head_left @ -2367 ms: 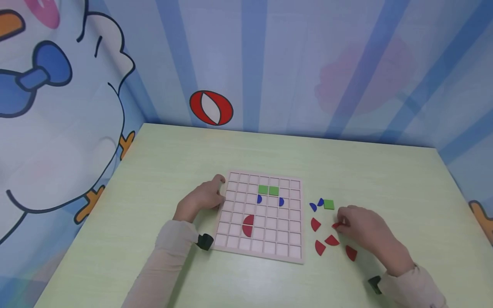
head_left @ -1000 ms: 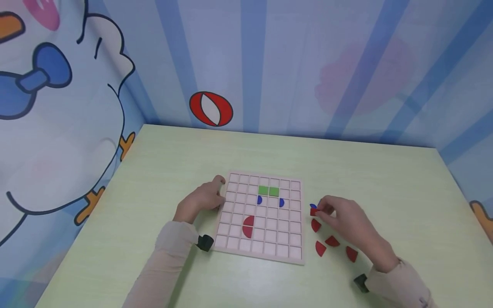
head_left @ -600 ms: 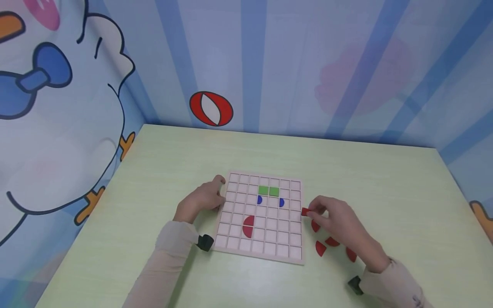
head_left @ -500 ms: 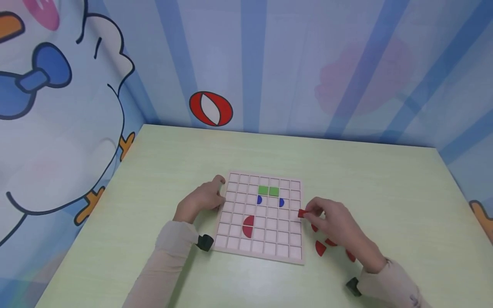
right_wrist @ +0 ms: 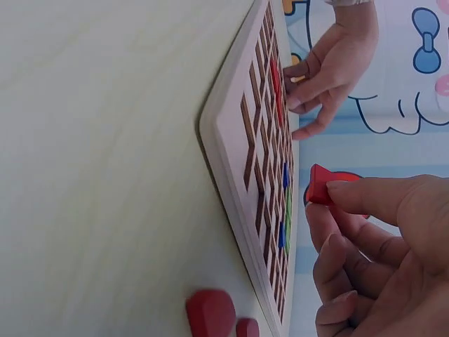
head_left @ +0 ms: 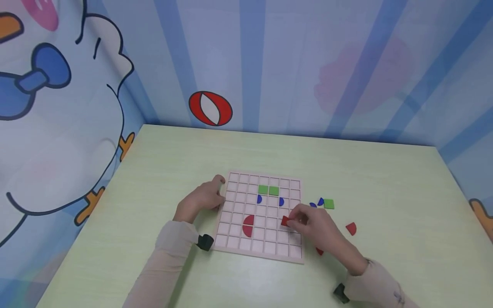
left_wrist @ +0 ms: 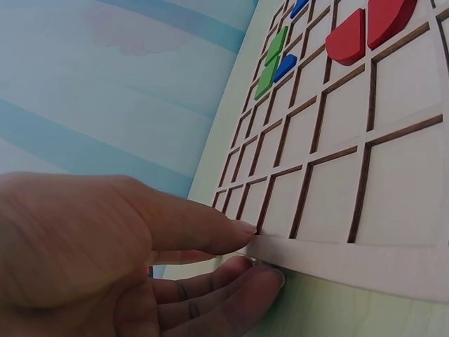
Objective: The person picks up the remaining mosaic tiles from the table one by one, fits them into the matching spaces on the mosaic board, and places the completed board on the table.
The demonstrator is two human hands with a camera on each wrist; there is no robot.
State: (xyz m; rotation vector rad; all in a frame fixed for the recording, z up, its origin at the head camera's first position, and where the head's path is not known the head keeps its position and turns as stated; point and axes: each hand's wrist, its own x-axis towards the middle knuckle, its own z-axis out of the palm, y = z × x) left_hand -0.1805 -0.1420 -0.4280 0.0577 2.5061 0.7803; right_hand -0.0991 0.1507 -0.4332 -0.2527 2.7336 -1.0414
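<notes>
A pale square grid board [head_left: 259,235] lies on the table. My left hand [head_left: 202,196] holds its left edge; in the left wrist view the thumb rests on the rim [left_wrist: 337,263], with fingers curled just below it. Over the board's right side, my right hand [head_left: 317,226] pinches a small red wedge-shaped piece [head_left: 284,220] between thumb and fingertips. The right wrist view shows this red piece [right_wrist: 320,184] raised above the board. On the grid sit two green squares [head_left: 268,190], blue pieces [head_left: 259,199] and two red quarter circles [head_left: 248,231] forming a half disc.
Right of the board lie a loose green square [head_left: 328,204], blue pieces [head_left: 321,201] and a red wedge [head_left: 351,228]. Another red wedge [head_left: 319,251] shows partly beneath the right arm, which hides others. A printed cloth wall [head_left: 285,77] stands behind the table [head_left: 389,192].
My right hand picks up the red piece among the loose ones and carries it left over the board. The green square comes back into sight. My left hand stays put.
</notes>
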